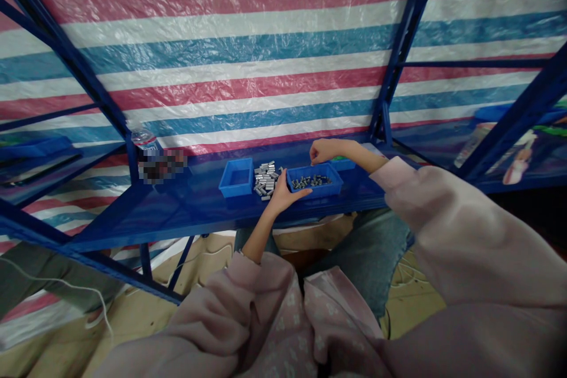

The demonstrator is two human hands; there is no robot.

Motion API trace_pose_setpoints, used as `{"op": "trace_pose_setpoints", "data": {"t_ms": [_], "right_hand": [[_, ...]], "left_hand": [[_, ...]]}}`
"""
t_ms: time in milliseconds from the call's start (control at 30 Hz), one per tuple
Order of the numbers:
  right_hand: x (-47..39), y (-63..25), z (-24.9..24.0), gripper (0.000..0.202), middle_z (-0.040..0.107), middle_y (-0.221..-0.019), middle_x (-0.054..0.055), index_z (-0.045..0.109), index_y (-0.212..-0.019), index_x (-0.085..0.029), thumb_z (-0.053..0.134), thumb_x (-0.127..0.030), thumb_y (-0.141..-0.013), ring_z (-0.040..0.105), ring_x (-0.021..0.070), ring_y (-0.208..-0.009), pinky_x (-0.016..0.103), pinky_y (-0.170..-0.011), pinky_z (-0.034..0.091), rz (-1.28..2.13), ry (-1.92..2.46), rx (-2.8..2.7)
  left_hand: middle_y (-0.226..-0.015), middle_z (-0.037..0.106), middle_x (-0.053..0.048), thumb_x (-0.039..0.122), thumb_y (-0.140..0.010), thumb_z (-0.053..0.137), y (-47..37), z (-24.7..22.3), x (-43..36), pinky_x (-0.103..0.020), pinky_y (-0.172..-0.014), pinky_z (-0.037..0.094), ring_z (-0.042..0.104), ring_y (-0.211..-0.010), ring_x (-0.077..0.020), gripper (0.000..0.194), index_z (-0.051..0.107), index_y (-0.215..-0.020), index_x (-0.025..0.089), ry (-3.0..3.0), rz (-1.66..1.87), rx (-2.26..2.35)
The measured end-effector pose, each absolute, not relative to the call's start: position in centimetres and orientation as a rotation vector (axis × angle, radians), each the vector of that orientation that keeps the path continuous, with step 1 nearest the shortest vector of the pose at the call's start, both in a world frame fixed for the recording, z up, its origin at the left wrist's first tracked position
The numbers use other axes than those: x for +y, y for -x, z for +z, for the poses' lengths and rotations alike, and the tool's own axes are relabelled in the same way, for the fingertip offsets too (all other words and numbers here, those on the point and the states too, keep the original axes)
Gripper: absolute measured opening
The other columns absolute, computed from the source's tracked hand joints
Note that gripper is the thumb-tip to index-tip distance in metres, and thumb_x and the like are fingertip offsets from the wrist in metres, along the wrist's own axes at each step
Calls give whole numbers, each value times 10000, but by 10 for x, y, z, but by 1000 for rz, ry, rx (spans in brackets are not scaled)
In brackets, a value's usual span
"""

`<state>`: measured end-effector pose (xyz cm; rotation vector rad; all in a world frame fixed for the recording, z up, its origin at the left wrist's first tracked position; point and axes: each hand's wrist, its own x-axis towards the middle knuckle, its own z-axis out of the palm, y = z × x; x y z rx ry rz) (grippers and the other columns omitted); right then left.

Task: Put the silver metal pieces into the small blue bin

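Note:
My left hand [286, 194] lies with thumb and fingers spread against the left and near walls of a blue bin [325, 189] that holds many small metal parts [310, 182]. Above the far side of this bin is my right hand [324, 150], its fingers curled together; whatever they may hold is too small to make out. Left of the bin, a heap of silvery metal cylinders [266, 179] lies loose on the blue shelf. Another blue bin [236, 177], with nothing visible inside, stands to the left of the heap.
A plastic bottle [145, 139] stands at the shelf's back left, beside a blurred patch. Behind my right hand sits a blue container [344, 163] with something green. Blue metal posts [394, 53] rise on both sides. A person's legs [57, 283] show at the lower left.

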<state>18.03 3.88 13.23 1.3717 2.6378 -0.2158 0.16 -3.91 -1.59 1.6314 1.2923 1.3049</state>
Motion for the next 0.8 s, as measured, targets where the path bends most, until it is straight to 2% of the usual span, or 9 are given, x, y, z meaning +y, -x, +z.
{"op": "trace_pose_setpoints", "data": {"t_ms": [167,367,567,667,800], "right_hand": [[26,-174,120,240,682,-697,98,734,-885,-55,676,-203,-705,596,181,-603,286,-582,446,-278,-1363,2345],[28,-169,119,222,673,-664,111,731,-831,-31,675,-212,-714,599,186,-568,302,-573,465,-242,-1405,2307],[46,-134,142,260,704,-703,109,737,-889,-60,627,-265,-773,617,172,-594,264,-560,482,-262,-1427,2463],[52,-106,134,294,721,-776,128,721,-957,-43,618,-264,-792,626,163,-614,232,-541,473,-183,-1399,2573],[57,-74,113,293,725,-881,159,714,-970,-23,644,-210,-756,646,180,-681,219,-556,476,-74,-1287,2633]], "left_hand": [[-1442,378,-177,544,-498,828,-2,-16,-39,-460,-1144,256,353,-1352,-330,1109,329,-1411,160,-1647,1284,1311],[-1431,386,-183,542,-530,814,-2,-20,-37,-468,-1127,279,379,-1333,-325,1091,307,-1417,158,-1700,1281,1326],[-1385,422,-181,567,-522,807,-5,-17,-42,-463,-1117,285,387,-1317,-335,1062,340,-1376,144,-1763,1310,1340],[-1334,463,-173,556,-512,817,-6,-15,-44,-470,-1092,313,437,-1266,-327,1021,370,-1333,145,-1801,1325,1327],[-1321,465,-176,525,-462,852,-5,-16,-43,-492,-1073,327,450,-1244,-336,1049,367,-1311,146,-1802,1328,1297]]}}
